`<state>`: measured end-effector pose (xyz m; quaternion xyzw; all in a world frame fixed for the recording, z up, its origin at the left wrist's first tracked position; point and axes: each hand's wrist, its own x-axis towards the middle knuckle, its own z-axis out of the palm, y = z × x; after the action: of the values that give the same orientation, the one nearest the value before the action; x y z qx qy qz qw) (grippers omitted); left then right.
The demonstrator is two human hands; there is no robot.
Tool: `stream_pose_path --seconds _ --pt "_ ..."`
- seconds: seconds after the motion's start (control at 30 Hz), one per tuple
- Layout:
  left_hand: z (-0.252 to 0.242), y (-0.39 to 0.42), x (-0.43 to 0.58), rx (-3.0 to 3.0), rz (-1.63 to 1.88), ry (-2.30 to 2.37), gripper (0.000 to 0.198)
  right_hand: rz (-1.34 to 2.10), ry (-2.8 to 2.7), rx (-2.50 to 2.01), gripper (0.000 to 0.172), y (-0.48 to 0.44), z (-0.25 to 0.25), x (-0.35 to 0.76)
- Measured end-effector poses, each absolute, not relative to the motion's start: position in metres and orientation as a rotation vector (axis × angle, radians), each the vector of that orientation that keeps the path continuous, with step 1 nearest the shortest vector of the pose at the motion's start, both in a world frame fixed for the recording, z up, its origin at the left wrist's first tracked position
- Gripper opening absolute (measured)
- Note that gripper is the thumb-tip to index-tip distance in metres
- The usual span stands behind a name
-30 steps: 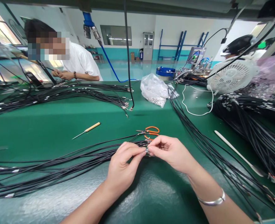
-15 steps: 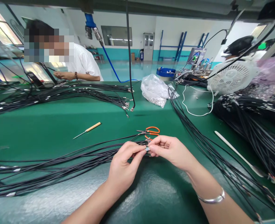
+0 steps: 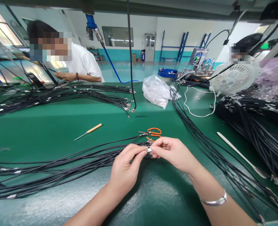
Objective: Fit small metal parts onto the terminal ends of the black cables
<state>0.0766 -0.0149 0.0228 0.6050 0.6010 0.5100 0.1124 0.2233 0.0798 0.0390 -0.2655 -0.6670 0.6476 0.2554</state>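
My left hand (image 3: 126, 168) and my right hand (image 3: 170, 152) meet low over the green table (image 3: 58, 131), fingertips pinched together. Between them is a small silver metal connector (image 3: 149, 150) at the end of a black cable. That cable belongs to a bundle of black cables (image 3: 58, 163) running off to the left across the table. The left thumb and forefinger grip the cable end, and the right fingers pinch the metal piece. Just behind my hands lie orange-handled scissors (image 3: 153, 132).
A wooden-handled awl (image 3: 89, 131) lies left of centre. A clear bag of metal parts (image 3: 156, 91) sits further back. More black cables run down the right side (image 3: 211, 147), with a white stick (image 3: 240, 155) and a white fan (image 3: 233, 77). A co-worker (image 3: 79, 64) sits at far left.
My hands have stayed in place, with only small finger shifts around the connector. The co-worker at the back left has moved slightly.
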Motion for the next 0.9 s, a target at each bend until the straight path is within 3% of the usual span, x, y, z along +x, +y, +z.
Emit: stream_pose_path --seconds 0.47,0.9 --pt "0.0279 -0.0136 0.0743 1.516 1.509 1.621 0.008 1.682 -1.867 -0.702 0.016 0.0777 0.0370 0.2242" --pt "0.0242 -0.0127 0.0751 1.499 1.572 1.630 0.011 1.901 -1.678 -0.812 0.021 0.0759 0.0404 0.2199"
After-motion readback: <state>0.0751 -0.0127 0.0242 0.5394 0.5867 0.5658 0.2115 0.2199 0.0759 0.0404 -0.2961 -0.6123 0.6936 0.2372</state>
